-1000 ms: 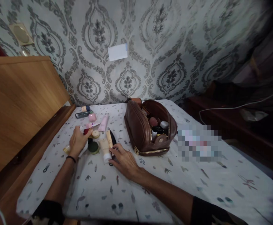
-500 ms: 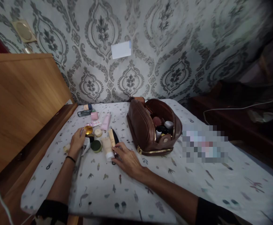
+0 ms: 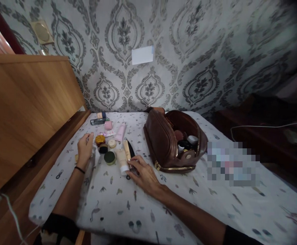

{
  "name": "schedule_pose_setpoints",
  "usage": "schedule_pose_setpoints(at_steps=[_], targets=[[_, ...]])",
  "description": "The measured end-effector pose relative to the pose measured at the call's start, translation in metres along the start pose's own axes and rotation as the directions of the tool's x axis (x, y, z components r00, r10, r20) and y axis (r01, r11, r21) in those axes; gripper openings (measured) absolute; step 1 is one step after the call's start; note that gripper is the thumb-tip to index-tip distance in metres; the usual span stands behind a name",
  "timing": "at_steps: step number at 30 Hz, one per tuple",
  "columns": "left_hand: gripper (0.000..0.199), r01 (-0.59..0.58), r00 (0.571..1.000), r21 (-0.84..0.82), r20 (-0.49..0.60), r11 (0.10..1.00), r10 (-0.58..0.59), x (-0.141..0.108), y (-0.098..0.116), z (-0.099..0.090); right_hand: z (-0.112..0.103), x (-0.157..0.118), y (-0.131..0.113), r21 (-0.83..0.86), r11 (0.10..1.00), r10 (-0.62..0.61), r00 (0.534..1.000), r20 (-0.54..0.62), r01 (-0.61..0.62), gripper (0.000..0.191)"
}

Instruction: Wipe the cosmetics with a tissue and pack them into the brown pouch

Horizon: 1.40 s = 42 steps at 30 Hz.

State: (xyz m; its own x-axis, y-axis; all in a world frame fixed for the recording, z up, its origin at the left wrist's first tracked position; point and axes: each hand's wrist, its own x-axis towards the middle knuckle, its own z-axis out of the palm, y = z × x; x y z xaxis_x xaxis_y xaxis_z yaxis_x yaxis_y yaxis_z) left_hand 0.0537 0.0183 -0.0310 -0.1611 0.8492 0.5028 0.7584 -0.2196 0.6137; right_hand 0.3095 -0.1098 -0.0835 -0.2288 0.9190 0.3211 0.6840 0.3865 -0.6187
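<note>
My left hand (image 3: pixel 85 149) hovers just left of an amber-lidded jar (image 3: pixel 100 139), fingers slightly curled and apart, holding nothing visible. A black-lidded jar (image 3: pixel 103 148), a small cream jar (image 3: pixel 111 143) and a dark green-lidded jar (image 3: pixel 110 158) sit close by. My right hand (image 3: pixel 143 173) has its fingers closed on the lower end of a slim cream tube (image 3: pixel 127 149). Its thumb is at the white cap of a wider beige tube (image 3: pixel 122 160). A black pointed item (image 3: pixel 131 149) lies beside the slim tube, partly hidden by the fingers.
An open brown bag (image 3: pixel 161 139) with cosmetics inside stands right of my right hand. Behind the jars lie a pink tube (image 3: pixel 121 132), a pink jar (image 3: pixel 108 125) and a dark bottle (image 3: pixel 98 121). A wooden panel (image 3: pixel 31 92) borders the left; a blurred-out patch covers something at right.
My left hand has come away from the amber-lidded jar, leaving a gap between them. My right hand stays at the tubes. The whole view has shifted slightly.
</note>
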Motion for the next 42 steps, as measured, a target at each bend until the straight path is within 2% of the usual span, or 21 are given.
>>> schedule_pose_setpoints(at_steps=[3,5,10,13,17,20,25,29,32,36,42], targets=[[0.043,-0.011,1.000,-0.031,0.016,0.999,0.011,0.017,0.005,-0.001,-0.001,0.000,-0.001,0.034,0.999,0.003,1.000,0.005,-0.003,0.029],[0.040,-0.022,0.999,-0.038,0.022,0.999,0.023,0.034,0.008,0.003,-0.001,-0.001,-0.001,0.052,0.999,0.006,1.000,0.005,-0.007,0.030],[0.024,-0.043,0.997,-0.016,0.058,0.999,0.044,0.082,0.016,0.026,0.000,-0.001,0.002,0.074,0.997,0.001,1.000,0.008,-0.001,0.032],[0.027,-0.089,0.983,0.003,0.159,0.996,0.088,0.093,0.017,0.039,-0.001,-0.001,0.004,0.082,0.997,0.001,1.000,0.023,-0.003,0.030],[0.031,-0.175,0.933,0.053,0.327,0.983,0.149,0.078,0.013,0.040,-0.002,-0.001,0.003,0.103,0.995,0.010,1.000,0.022,-0.012,0.030],[0.036,-0.204,0.917,0.118,0.370,0.972,0.147,0.060,0.007,0.029,-0.004,-0.001,0.002,0.112,0.994,0.008,1.000,0.027,-0.011,0.030],[0.043,-0.164,0.936,0.234,0.344,0.958,0.076,0.039,-0.001,0.016,-0.004,-0.001,0.001,0.132,0.991,0.006,1.000,-0.002,-0.006,0.026],[0.048,-0.128,0.944,0.343,0.330,0.931,0.008,0.026,0.000,0.017,-0.002,-0.001,0.001,0.154,0.988,-0.012,0.999,-0.033,0.017,0.024],[0.051,-0.099,0.933,0.394,0.356,0.914,-0.053,0.021,0.001,0.019,-0.001,-0.002,0.001,0.167,0.985,-0.031,0.998,-0.060,0.041,0.023],[0.046,-0.082,0.930,0.339,0.363,0.937,-0.050,0.019,0.000,0.019,0.001,-0.002,0.001,0.179,0.982,-0.045,0.996,-0.071,0.058,0.022],[0.043,0.000,0.962,0.194,0.269,0.981,-0.054,0.021,-0.001,0.013,-0.003,0.001,-0.003,0.221,0.974,-0.021,0.996,-0.087,0.040,0.019]])
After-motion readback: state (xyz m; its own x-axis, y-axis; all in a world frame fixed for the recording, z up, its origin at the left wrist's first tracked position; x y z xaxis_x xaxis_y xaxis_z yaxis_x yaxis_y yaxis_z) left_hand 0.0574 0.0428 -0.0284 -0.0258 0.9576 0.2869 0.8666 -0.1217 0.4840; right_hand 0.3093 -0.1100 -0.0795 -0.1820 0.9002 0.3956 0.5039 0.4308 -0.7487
